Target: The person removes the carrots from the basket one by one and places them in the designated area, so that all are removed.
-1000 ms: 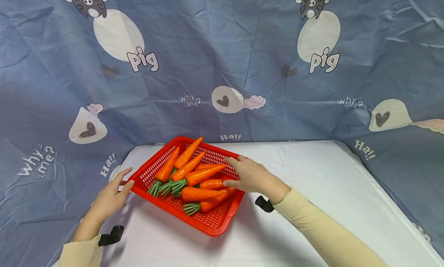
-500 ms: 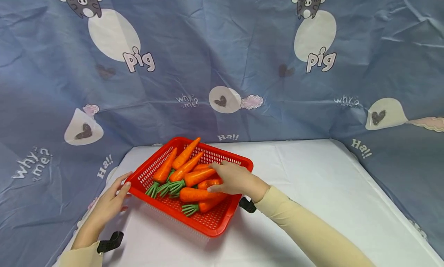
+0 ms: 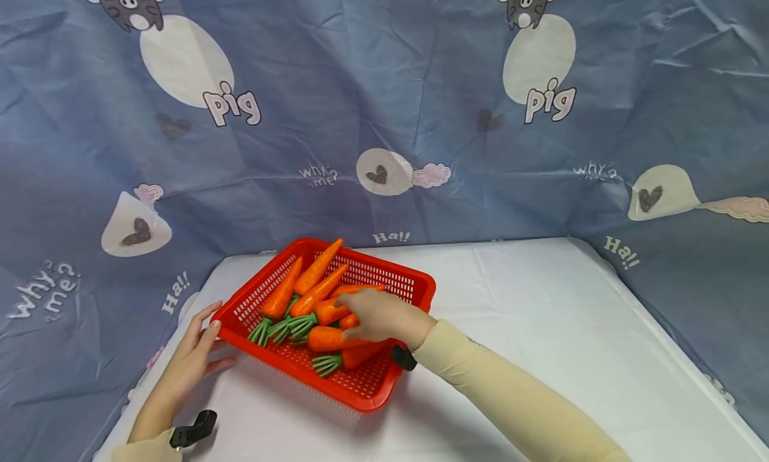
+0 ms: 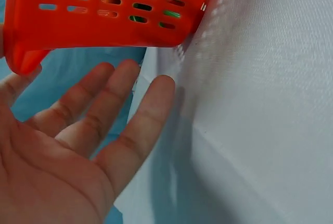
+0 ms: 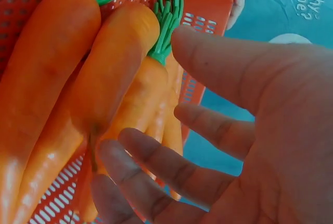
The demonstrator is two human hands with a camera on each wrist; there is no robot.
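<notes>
Your right hand (image 3: 381, 314) hangs over carrots (image 3: 281, 299), grip wide, fingers apart, holding nothing; your left hand (image 3: 189, 358) pinches left corner of red basket (image 3: 428, 290), other fingers splayed.

Creased blue cloth (image 3: 456, 135) printed with pigs (image 3: 526, 3) and hearts (image 3: 377, 175) hung along the far side; it also enclosed left and right. A white tabletop (image 3: 510, 288) spread near.

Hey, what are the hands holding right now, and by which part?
The left hand pinches the red basket by its rim, at the left corner. The right hand, spread over the carrots, holds nothing.
</notes>
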